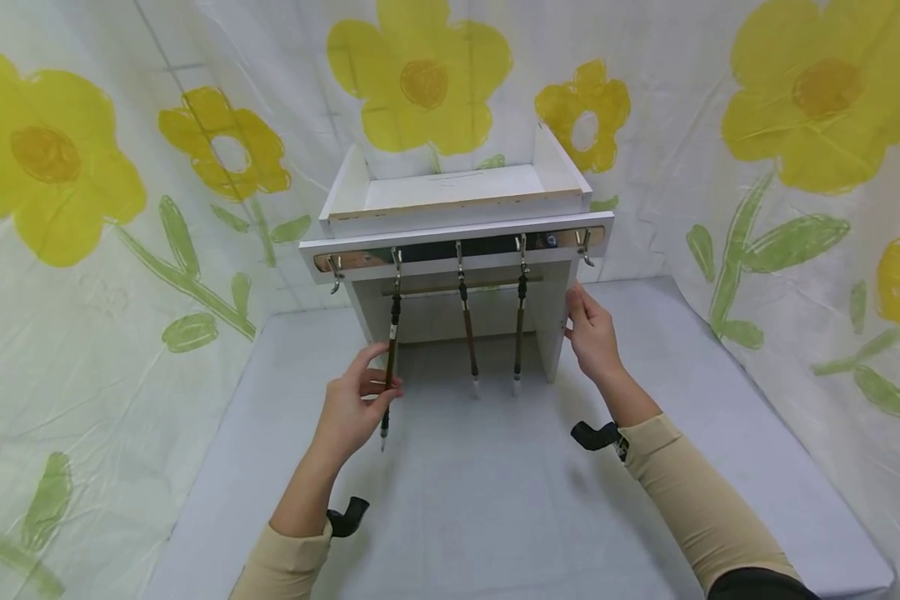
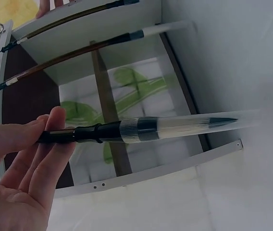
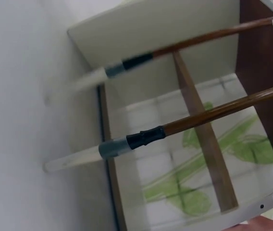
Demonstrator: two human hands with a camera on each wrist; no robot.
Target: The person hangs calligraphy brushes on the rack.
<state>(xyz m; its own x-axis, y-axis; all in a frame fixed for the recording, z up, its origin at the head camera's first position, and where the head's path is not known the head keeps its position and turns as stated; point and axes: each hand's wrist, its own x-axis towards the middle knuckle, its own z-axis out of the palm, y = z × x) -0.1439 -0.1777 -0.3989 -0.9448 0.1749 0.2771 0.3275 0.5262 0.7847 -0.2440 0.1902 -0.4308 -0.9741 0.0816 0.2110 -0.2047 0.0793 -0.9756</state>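
Observation:
My left hand [image 1: 351, 410] pinches the shaft of a dark calligraphy brush [image 1: 393, 333] between thumb and fingers. This brush hangs by its top from a hook on the rack's front rail. In the left wrist view, its pale bristles with a dark tip sit inside a clear cap [image 2: 199, 126]. My right hand [image 1: 594, 333] grips the right side panel [image 1: 558, 321] of the white rack [image 1: 457, 229]; some of its fingers are hidden behind that panel. Two more capped brushes, a middle one [image 1: 468, 333] and a right one [image 1: 520, 333], hang from neighbouring hooks.
Bare hooks stick out at the rail's left end [image 1: 335, 271] and right end [image 1: 585, 246]. A thin wooden bar [image 1: 435, 289] crosses inside the rack, under its open top tray [image 1: 457, 185]. A pale cloth [image 1: 457, 500] covers the table, with a flowered curtain [image 1: 300, 83] behind.

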